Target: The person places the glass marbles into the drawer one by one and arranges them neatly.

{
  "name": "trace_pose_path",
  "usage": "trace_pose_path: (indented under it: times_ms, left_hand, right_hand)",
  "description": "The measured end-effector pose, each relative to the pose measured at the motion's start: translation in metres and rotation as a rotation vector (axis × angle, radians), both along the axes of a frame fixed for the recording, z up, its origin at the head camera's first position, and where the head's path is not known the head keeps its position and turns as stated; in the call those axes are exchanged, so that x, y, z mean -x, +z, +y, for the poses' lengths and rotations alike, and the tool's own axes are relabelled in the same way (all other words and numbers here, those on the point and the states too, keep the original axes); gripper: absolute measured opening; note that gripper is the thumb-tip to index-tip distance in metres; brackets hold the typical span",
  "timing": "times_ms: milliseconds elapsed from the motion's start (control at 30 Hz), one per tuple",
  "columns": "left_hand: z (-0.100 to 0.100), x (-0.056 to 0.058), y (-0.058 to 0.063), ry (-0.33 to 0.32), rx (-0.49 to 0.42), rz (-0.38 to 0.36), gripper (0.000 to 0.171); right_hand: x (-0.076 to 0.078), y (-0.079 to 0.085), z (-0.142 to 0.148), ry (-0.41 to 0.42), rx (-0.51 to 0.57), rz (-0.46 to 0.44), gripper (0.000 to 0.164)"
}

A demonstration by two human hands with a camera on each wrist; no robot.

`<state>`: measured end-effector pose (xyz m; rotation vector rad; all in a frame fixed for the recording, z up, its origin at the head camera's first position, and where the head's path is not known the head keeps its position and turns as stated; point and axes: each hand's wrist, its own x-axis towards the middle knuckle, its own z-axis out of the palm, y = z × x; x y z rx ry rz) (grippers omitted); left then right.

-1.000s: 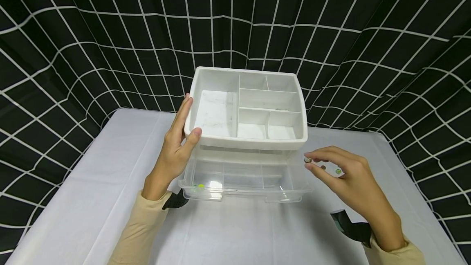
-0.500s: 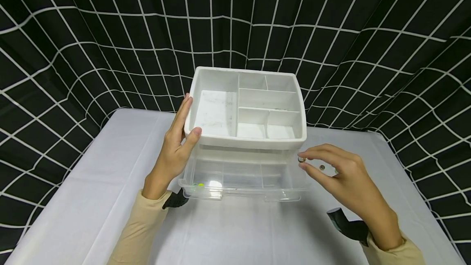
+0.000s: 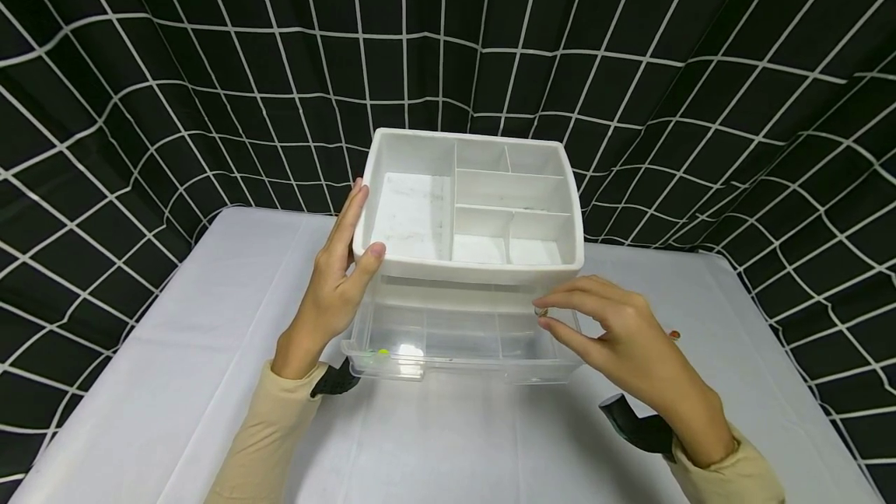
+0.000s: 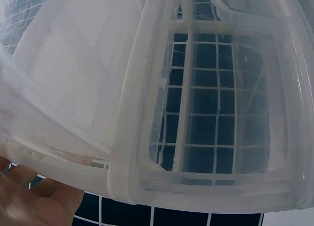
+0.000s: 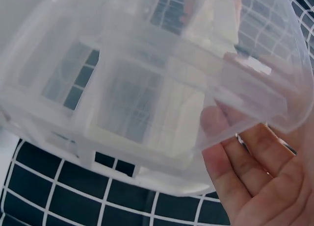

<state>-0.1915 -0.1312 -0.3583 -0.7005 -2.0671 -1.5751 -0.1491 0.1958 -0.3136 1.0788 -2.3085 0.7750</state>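
Observation:
A white organizer (image 3: 483,272) with a divided top tray stands mid-table in the head view. Its clear drawer (image 3: 458,366) is pulled out toward me. My left hand (image 3: 329,290) rests against the organizer's left side, fingers fairly straight along the wall and thumb on the front corner. Between thumb and forefinger, my right hand (image 3: 623,333) pinches a small round piece (image 3: 541,311), shiny and too small to identify. That hand is over the drawer's right part. A tiny yellow-green piece (image 3: 383,352) lies in the drawer's left part.
A small reddish-brown piece (image 3: 674,335) shows on the white tablecloth (image 3: 434,442) beyond the right wrist. Black cloth with a white grid (image 3: 462,45) surrounds the table's back and sides. Dark camera mounts (image 3: 633,425) stick out at both wrists.
My right hand has moved left with the round piece, from beside the drawer to over its right part. It now covers loose pieces seen on the table earlier. The left hand stays put.

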Motion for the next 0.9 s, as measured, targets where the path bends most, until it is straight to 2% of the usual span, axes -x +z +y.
trace_pose_path:
  times_ms: [267, 600, 900]
  left_hand:
    - [0.000, 0.000, 0.000, 0.007, 0.002, 0.001, 0.068]
    - [-0.001, 0.000, 0.000, 0.012, 0.004, -0.009, 0.068]
    - [0.000, 0.000, -0.001, 0.000, -0.007, 0.007, 0.068]
  right_hand:
    - [0.003, 0.001, -0.006, 0.035, -0.077, -0.063, 0.033]
    - [0.004, 0.008, -0.014, -0.010, -0.230, -0.207, 0.020]
    - [0.005, 0.016, -0.019, -0.028, -0.308, -0.304, 0.019]
